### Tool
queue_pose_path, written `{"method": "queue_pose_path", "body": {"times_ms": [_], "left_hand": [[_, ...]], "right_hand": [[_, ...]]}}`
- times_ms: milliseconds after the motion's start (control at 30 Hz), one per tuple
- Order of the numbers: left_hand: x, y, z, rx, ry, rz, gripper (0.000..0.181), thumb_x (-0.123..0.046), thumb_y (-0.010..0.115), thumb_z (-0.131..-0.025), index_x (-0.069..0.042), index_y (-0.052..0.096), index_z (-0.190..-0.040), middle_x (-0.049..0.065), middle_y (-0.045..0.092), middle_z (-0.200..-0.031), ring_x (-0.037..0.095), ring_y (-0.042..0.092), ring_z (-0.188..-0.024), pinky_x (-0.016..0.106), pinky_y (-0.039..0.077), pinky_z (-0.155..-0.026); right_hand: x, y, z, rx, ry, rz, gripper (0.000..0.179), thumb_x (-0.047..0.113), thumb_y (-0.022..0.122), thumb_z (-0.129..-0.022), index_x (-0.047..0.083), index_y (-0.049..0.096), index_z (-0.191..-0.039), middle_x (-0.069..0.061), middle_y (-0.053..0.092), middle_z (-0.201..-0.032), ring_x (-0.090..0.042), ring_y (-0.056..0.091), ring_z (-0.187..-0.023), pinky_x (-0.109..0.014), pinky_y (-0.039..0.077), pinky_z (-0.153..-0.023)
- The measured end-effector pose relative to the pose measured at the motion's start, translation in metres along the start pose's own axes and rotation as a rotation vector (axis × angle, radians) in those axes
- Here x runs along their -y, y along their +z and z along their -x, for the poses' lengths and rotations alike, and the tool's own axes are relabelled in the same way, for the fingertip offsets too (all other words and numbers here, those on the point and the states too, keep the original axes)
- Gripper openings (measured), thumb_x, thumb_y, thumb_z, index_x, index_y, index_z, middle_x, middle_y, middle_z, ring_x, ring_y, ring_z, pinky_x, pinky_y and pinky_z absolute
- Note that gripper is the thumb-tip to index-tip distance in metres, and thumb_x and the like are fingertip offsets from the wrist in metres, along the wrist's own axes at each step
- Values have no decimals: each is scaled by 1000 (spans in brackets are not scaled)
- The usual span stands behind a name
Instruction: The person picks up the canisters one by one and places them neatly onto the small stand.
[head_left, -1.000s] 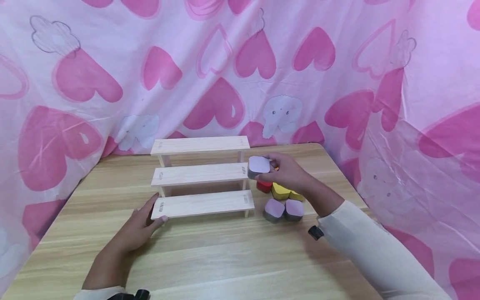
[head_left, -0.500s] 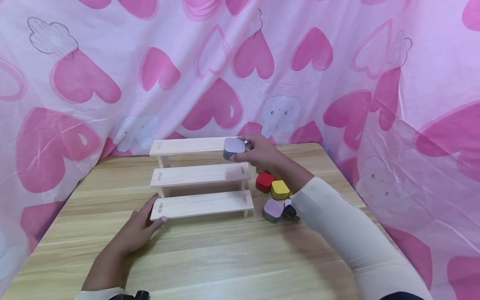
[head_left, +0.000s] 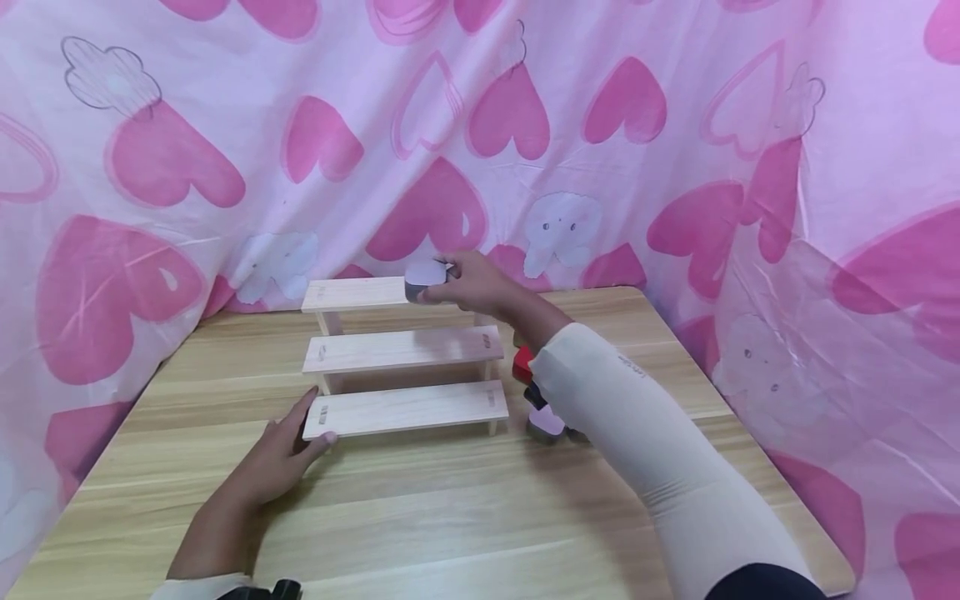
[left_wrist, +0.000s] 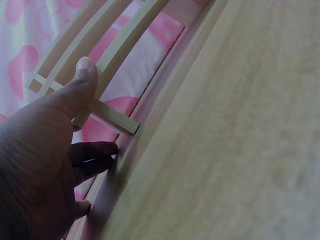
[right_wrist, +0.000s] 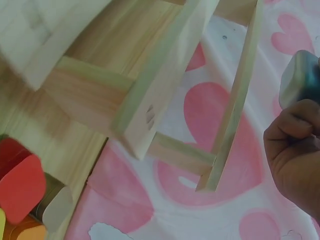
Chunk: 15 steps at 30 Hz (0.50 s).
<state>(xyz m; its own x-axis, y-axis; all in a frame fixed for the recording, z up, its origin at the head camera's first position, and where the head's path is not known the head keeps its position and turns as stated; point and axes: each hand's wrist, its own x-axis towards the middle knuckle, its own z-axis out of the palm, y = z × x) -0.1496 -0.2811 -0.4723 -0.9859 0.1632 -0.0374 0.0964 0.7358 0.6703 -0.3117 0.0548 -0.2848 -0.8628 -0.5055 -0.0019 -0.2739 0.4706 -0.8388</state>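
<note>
A three-tier stepped wooden shelf (head_left: 405, 408) stands on the table. My left hand (head_left: 277, 462) grips the left end of its lowest board, thumb at the front edge. The left wrist view shows that thumb against the board and the other fingers (left_wrist: 95, 149) low by the table. My right hand (head_left: 480, 287) pinches a rounded block (head_left: 425, 275) with a lavender top and dark sides, held over the top tier. In the right wrist view the block (right_wrist: 297, 80) is partly cut off by the frame edge. Whether it touches the top board cannot be told.
Right of the shelf lie a lavender-topped block (head_left: 546, 422) and a red block (head_left: 522, 367), partly behind the right sleeve. The right wrist view also shows an orange block (right_wrist: 30, 234) and a greyish block (right_wrist: 57, 207). A pink heart-patterned cloth (head_left: 442, 100) hangs behind the table.
My right hand has carried the lavender-topped block leftward and away from me, from beside the middle tier to over the top tier. The left hand has stayed at the lowest board.
</note>
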Motion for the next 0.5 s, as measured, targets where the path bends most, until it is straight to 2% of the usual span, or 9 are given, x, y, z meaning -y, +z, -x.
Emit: {"method": "queue_pose_path", "body": {"times_ms": [100, 233, 400, 500], "left_hand": [[0, 0, 0, 7, 1, 6, 97, -53, 63, -109, -12, 7, -177, 31, 33, -175, 54, 33, -155, 81, 29, -119], [-1, 0, 0, 7, 4, 10, 97, -52, 64, -109, -12, 7, -177, 32, 33, -174, 55, 34, -155, 82, 28, -119], [-2, -2, 0, 2, 16, 10, 96, -51, 63, -110, -10, 8, -177, 32, 34, -174, 55, 35, -154, 79, 28, -119], [-2, -1, -1, 6, 17, 8, 96, -51, 63, -109, -10, 8, -176, 32, 34, -174, 55, 35, -156, 79, 26, -120]], "right_hand": [[4, 4, -11, 18, -17, -5, 56, 31, 85, -93, 10, 65, -141, -8, 67, -112, -17, 56, -82, -25, 48, -65], [10, 11, -23, 48, -45, -7, 49, 28, 83, -94, 8, 66, -135, -8, 67, -111, -14, 53, -75, -24, 47, -62], [12, 23, -38, 40, -77, -12, 48, 23, 84, -94, 5, 68, -135, -9, 67, -112, -16, 54, -78, -25, 47, -63], [13, 31, -46, 28, -91, -9, 47, 23, 85, -93, 3, 69, -133, -10, 69, -114, -17, 58, -86, -25, 51, -68]]}}
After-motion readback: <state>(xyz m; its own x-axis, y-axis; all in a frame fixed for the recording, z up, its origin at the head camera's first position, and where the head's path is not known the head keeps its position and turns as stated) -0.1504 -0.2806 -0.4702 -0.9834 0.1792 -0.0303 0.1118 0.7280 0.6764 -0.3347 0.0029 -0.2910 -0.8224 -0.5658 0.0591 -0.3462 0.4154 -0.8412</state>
